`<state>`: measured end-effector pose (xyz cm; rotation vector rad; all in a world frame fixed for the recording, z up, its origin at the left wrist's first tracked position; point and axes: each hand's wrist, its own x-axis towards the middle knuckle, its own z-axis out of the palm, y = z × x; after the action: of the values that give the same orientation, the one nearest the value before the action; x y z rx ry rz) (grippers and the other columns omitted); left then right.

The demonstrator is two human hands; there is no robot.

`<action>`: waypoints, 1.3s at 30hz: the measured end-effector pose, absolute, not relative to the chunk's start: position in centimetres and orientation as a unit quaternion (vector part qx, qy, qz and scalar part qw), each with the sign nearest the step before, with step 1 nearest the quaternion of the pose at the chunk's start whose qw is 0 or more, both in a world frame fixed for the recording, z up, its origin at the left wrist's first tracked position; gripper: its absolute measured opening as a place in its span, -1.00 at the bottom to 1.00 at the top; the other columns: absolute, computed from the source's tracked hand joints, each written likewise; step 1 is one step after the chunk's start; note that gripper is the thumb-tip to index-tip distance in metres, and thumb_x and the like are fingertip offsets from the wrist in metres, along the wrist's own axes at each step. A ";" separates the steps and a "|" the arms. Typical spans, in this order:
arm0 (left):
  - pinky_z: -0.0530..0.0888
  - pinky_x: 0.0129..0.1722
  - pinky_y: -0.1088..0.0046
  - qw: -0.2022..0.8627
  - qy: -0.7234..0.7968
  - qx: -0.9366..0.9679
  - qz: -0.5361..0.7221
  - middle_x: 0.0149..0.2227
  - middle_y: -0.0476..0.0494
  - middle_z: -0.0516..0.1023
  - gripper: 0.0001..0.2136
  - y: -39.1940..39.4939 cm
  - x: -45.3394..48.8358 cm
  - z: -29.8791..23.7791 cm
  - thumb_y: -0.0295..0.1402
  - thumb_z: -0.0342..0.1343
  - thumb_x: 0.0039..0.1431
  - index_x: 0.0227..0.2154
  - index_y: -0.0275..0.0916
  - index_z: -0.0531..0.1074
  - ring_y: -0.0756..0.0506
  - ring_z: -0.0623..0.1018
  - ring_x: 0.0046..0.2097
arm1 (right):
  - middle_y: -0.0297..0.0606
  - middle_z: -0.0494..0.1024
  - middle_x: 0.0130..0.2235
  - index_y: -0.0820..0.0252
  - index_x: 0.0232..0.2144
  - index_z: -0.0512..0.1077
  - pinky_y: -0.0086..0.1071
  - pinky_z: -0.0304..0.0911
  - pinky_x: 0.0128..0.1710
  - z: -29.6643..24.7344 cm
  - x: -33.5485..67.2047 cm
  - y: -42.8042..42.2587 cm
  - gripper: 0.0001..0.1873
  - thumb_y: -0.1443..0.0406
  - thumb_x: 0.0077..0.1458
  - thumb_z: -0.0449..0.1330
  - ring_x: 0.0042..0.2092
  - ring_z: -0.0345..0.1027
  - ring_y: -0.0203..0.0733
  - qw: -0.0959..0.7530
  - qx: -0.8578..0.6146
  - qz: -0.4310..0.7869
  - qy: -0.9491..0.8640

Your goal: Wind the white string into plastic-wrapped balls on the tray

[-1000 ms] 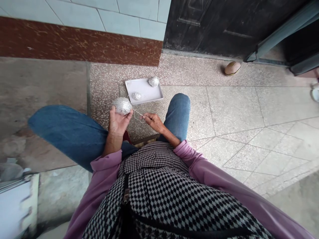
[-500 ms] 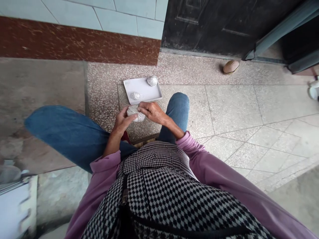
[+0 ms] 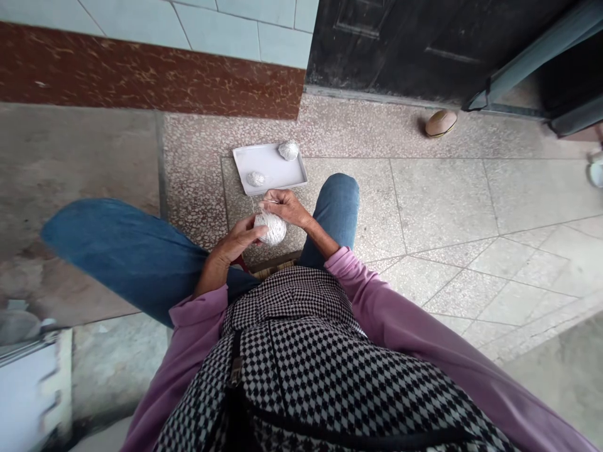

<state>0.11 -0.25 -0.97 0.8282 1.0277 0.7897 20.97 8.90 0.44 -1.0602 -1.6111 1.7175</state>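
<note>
Terrazzo floor [image 3: 424,207]: one tray [image 3: 276,168], two small balls [image 3: 289,150] on it; left hand [image 3: 235,242] cups third ball [image 3: 272,229], right hand [image 3: 288,209] pinches its thread [image 3: 267,204].

left hand [image 3: 235,240]: palm turned inward, fingers curled in a cupped grip | right hand [image 3: 288,210]: knuckles up, fingertips pinched together, touching the left fingertips | left forearm [image 3: 211,273], right forearm [image 3: 325,242]: bare, angled inward, meeting between the knees
</note>
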 end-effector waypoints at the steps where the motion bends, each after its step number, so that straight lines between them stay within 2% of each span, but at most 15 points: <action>1: 0.46 -0.40 0.39 0.707 0.476 0.385 0.354 -0.25 -0.20 0.75 -0.45 -0.1 0.0 -0.9 0.06 0.78 -0.07 -0.16 -0.20 0.78 -0.18 0.60 -0.29 | -0.46 0.36 -0.39 0.09 -0.36 0.41 -0.35 0.13 -0.25 0.6 21.0 9.2 -0.20 -0.33 0.54 0.59 -0.30 0.17 -0.26 0.284 -0.389 0.637 -0.602; 6: 0.63 -0.19 0.27 0.678 0.501 0.418 0.338 -0.22 -0.18 0.80 -0.44 0.2 -0.4 -0.4 0.13 0.72 -0.07 -0.17 -0.20 0.82 -0.30 0.72 -0.15 | -0.45 0.36 -0.40 0.09 -0.36 0.41 -0.37 0.10 -0.27 0.6 20.9 9.4 -0.20 -0.32 0.54 0.61 -0.29 0.15 -0.25 0.286 -0.391 0.652 -0.583; 11: 0.76 -0.03 0.13 0.692 0.491 0.368 0.380 -0.20 -0.24 0.85 -0.41 0.0 -0.3 -0.5 0.09 0.74 -0.17 -0.19 -0.22 0.81 -0.43 0.83 -0.04 | -0.49 0.28 -0.46 0.07 -0.36 0.36 -0.39 0.00 -0.35 -0.4 20.7 6.8 -0.32 -0.07 0.74 0.50 -0.36 0.03 -0.28 0.277 -0.485 0.676 -0.481; 14: 0.81 0.01 0.07 0.689 0.490 0.340 0.412 -0.20 -0.27 0.85 -0.39 0.1 -0.1 -1.0 0.05 0.75 -0.20 -0.15 -0.23 0.80 -0.49 0.86 0.03 | -0.50 0.26 -0.46 0.07 -0.37 0.36 -0.39 -0.03 -0.38 -0.8 20.6 5.5 -0.35 0.00 0.75 0.48 -0.38 0.01 -0.27 0.272 -0.510 0.677 -0.456; 16: 0.81 -0.03 0.09 0.674 0.502 0.318 0.439 -0.20 -0.28 0.83 -0.38 0.4 0.1 -1.3 0.01 0.74 -0.22 -0.12 -0.22 0.77 -0.49 0.86 0.03 | -0.50 0.24 -0.46 0.05 -0.38 0.31 -0.39 -0.04 -0.37 -1.0 20.5 4.9 -0.34 0.03 0.75 0.47 -0.38 0.01 -0.27 0.267 -0.510 0.676 -0.460; 19: 0.71 -0.23 0.24 0.644 0.527 0.278 0.480 -0.24 -0.25 0.78 -0.38 0.9 0.3 -1.8 0.02 0.69 -0.24 -0.13 -0.19 0.70 -0.40 0.82 -0.08 | -0.51 0.19 -0.48 0.04 -0.41 0.27 -0.37 -0.02 -0.32 -1.0 20.4 4.1 -0.38 0.21 0.79 0.35 -0.37 0.02 -0.27 0.242 -0.512 0.661 -0.493; 21: 0.59 -0.33 0.33 0.620 0.542 0.266 0.501 -0.27 -0.19 0.73 -0.41 1.2 0.3 -2.1 0.03 0.64 -0.22 -0.14 -0.16 0.64 -0.29 0.76 -0.18 | -0.49 0.22 -0.48 0.08 -0.41 0.35 -0.35 0.03 -0.27 -0.9 20.5 3.3 -0.45 0.33 0.76 0.29 -0.35 0.07 -0.24 0.228 -0.508 0.646 -0.522; 23: 0.51 -0.36 0.37 0.590 0.560 0.268 0.516 -0.27 -0.14 0.69 -0.44 1.4 0.1 -2.4 0.03 0.60 -0.18 -0.15 -0.12 0.61 -0.22 0.69 -0.23 | -0.47 0.29 -0.47 0.11 -0.38 0.45 -0.32 0.09 -0.22 -0.5 20.5 2.3 -0.52 0.37 0.73 0.30 -0.34 0.14 -0.21 0.213 -0.495 0.633 -0.556; 27: 0.51 -0.28 0.34 0.506 0.640 0.295 0.497 -0.22 -0.12 0.69 -0.42 1.8 -0.7 -2.5 0.08 0.59 -0.19 -0.15 -0.12 0.63 -0.21 0.64 -0.19 | -0.40 0.42 -0.43 0.12 -0.36 0.54 -0.28 0.18 -0.15 0.9 20.8 0.3 -0.55 0.28 0.72 0.35 -0.29 0.27 -0.14 0.183 -0.457 0.620 -0.610; 30: 0.61 -0.13 0.26 0.466 0.682 0.356 0.437 -0.20 -0.10 0.72 -0.41 1.9 -1.1 -1.9 0.05 0.59 -0.20 -0.11 -0.14 0.69 -0.28 0.67 -0.10 | -0.30 0.53 -0.34 0.11 -0.35 0.54 -0.26 0.26 -0.10 2.4 21.4 0.3 -0.48 0.10 0.77 0.37 -0.22 0.36 -0.09 0.187 -0.417 0.607 -0.650; 32: 0.66 -0.01 0.20 0.458 0.689 0.405 0.389 -0.17 -0.11 0.74 -0.42 1.9 -1.0 -1.3 0.03 0.57 -0.15 -0.06 -0.15 0.72 -0.33 0.69 -0.03 | -0.28 0.53 -0.32 0.09 -0.34 0.51 -0.25 0.28 -0.09 3.6 22.0 1.5 -0.42 -0.02 0.77 0.40 -0.19 0.38 -0.07 0.193 -0.401 0.592 -0.671; 35: 0.72 0.13 0.09 0.479 0.664 0.464 0.337 -0.12 -0.17 0.79 -0.45 1.6 -0.6 -0.4 0.05 0.54 -0.04 -0.04 -0.16 0.75 -0.42 0.74 0.05 | -0.32 0.47 -0.35 0.07 -0.34 0.47 -0.27 0.25 -0.11 5.0 22.9 4.8 -0.36 -0.11 0.75 0.46 -0.20 0.33 -0.10 0.210 -0.399 0.572 -0.686; 39: 0.75 0.30 -0.06 0.559 0.572 0.494 0.341 -0.06 -0.27 0.84 -0.48 0.6 -0.5 -0.4 0.24 0.47 0.17 -0.10 -0.11 0.79 -0.52 0.75 0.17 | -0.35 0.47 -0.36 0.11 -0.36 0.49 -0.31 0.18 -0.15 4.9 23.1 9.1 -0.33 -0.11 0.72 0.54 -0.22 0.25 -0.18 0.248 -0.410 0.569 -0.669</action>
<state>-0.50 0.59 -0.40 1.1643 1.3498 0.8041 23.10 9.14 4.89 -1.1170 -1.8224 1.5505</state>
